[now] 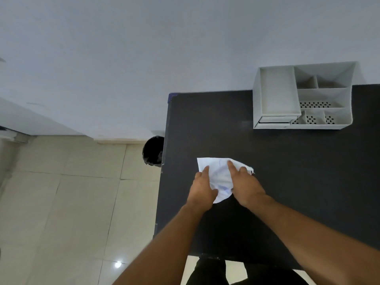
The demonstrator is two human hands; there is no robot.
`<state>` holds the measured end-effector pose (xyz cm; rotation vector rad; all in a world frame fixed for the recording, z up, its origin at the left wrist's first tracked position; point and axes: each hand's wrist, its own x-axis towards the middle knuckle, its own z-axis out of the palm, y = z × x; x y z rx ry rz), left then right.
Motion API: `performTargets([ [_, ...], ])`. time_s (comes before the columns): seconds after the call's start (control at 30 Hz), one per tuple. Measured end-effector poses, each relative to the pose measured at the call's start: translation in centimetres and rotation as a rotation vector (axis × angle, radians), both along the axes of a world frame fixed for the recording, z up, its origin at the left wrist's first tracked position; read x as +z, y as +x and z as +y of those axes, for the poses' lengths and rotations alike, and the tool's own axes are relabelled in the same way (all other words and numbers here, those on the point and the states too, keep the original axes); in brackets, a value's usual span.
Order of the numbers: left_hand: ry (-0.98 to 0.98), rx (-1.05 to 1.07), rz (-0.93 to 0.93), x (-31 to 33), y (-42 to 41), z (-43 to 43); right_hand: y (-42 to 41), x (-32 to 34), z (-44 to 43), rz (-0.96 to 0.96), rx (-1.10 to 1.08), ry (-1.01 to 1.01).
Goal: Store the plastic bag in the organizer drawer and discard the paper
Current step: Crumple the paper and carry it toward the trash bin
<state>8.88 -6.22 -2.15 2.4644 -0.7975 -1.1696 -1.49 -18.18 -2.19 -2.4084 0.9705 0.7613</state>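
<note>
A crumpled white sheet with faint blue marks [220,175] lies on the black table [298,182]; whether it is the paper or the plastic bag I cannot tell. My left hand [202,189] presses on its left edge with fingers spread. My right hand [246,187] lies flat over its right side, index finger stretched across the sheet. Both hands touch it, and the sheet's lower middle is pinched up between them. A white desk organizer [302,97] stands at the table's far right, its small drawer [275,120] at the lower left front, slightly ajar.
A black round bin [153,151] stands on the tiled floor just past the table's left edge, near the wall. The pale wall runs behind the table. My dark trousers show below the table's near edge.
</note>
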Motion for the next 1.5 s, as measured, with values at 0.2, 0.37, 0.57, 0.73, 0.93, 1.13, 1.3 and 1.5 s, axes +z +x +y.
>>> performTargets([
  [0.2,-0.119,0.176,0.356,0.0,0.3,1.3,0.9,0.3,1.3,-0.336,-0.587,0.589],
  [0.37,-0.221,0.238,0.466,1.7,2.4,4.3,2.1,1.7,2.9,-0.382,-0.751,0.851],
  [0.57,-0.226,0.331,0.413,4.2,4.5,7.3,3.3,5.5,6.9,-0.519,-0.791,1.017],
  [0.73,-0.217,0.424,0.271,5.9,5.3,9.6,3.1,7.8,10.1,-0.508,-0.491,0.86],
  [0.93,-0.269,0.408,0.331,7.2,3.6,13.1,2.7,9.7,12.6,-0.405,0.082,0.339],
  [1.13,-0.323,0.62,0.369,7.4,0.8,18.8,2.0,9.8,16.6,-0.575,0.202,0.24],
  [1.3,-0.389,0.848,0.5,8.5,-1.1,24.9,2.4,8.2,20.9,-0.601,0.113,0.329],
  [1.5,-0.418,0.876,0.354,9.9,0.7,33.2,6.1,8.7,28.1,-0.524,-0.031,0.661],
])
